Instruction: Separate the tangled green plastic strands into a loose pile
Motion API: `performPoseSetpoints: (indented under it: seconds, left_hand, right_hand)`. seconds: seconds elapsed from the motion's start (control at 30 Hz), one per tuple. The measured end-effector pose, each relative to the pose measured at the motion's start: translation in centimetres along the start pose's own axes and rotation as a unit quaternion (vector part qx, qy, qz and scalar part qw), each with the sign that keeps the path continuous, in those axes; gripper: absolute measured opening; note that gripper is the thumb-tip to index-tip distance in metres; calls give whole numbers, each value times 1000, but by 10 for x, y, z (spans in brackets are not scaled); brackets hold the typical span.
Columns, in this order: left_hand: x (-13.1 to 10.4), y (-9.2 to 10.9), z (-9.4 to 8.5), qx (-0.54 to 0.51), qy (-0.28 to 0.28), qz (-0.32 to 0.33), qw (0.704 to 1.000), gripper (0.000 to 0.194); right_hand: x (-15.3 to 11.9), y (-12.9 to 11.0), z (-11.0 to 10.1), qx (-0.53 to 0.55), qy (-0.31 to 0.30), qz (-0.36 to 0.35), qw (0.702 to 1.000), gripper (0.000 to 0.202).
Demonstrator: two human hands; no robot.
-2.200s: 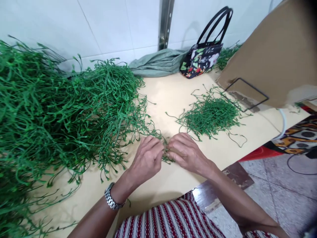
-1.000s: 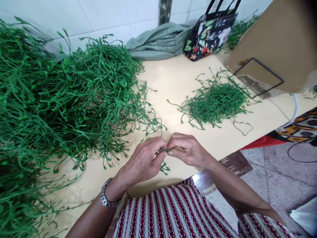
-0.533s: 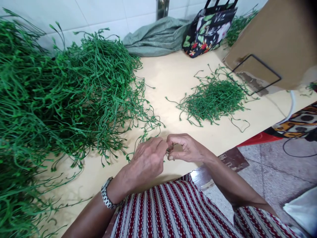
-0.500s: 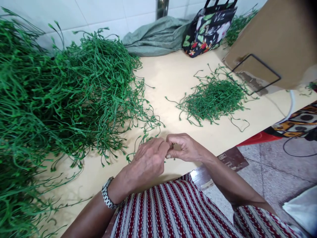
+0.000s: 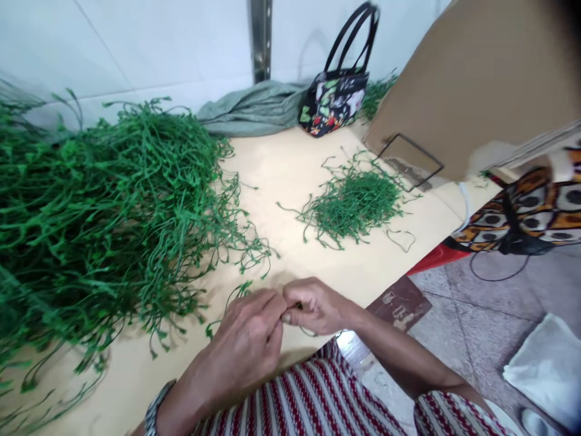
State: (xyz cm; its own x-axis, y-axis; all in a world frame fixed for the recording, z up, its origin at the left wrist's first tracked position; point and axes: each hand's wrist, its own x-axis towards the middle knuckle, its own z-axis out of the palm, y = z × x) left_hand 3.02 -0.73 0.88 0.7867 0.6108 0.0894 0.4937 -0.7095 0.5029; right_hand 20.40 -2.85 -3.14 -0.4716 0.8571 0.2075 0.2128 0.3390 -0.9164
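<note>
My left hand (image 5: 247,330), with a metal watch at its wrist, is closed with its fingertips against my right hand, near the table's front edge. Green curly stems poke out beside its knuckles. My right hand (image 5: 315,306) pinches thumb to forefinger, a thin stem end showing beneath it. What sits between the fingertips is mostly hidden. A large heap of green stems with small buds (image 5: 113,212) covers the left of the table (image 5: 267,181). Beyond my hands, to the right, lies a smaller pile of green stems (image 5: 358,203).
A grey-green cloth (image 5: 254,109) and a black floral handbag (image 5: 336,100) stand by the wall. At the right are a cardboard box (image 5: 476,79), a black wire frame (image 5: 441,166) and a person's orange patterned clothing (image 5: 531,212). Something red (image 5: 438,257) lies under the table edge.
The view has shifted, so the table things appear lower and farther left. More of the orange patterned clothing shows. My hands stay together, fingertips touching.
</note>
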Motion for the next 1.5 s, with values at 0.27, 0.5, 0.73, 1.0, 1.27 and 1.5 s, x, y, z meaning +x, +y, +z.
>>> performPoseSetpoints:
  seconds: [0.27,0.5,0.73,1.0,1.27,1.5]
  left_hand:
    - [9,-9,-7,-138,41,29,989,20]
    - [15,-15,-11,-321,146,-40,935,9]
    - [11,-17,-5,-367,158,-119,909,5]
    - [9,-13,5,-383,192,-141,892,6]
    - [10,-10,2,-264,144,-114,947,13]
    - [9,-11,4,-58,148,-35,987,15]
  right_hand:
    - [4,-6,-57,-265,108,-30,958,28]
    - [9,37,-135,-600,217,131,759,22]
    - [5,9,-89,-443,224,2,868,22]
    - [19,-18,-6,-264,112,-101,953,24]
    - [16,-19,-14,-327,77,-104,936,18]
    - [18,-22,-18,-413,48,-102,904,14]
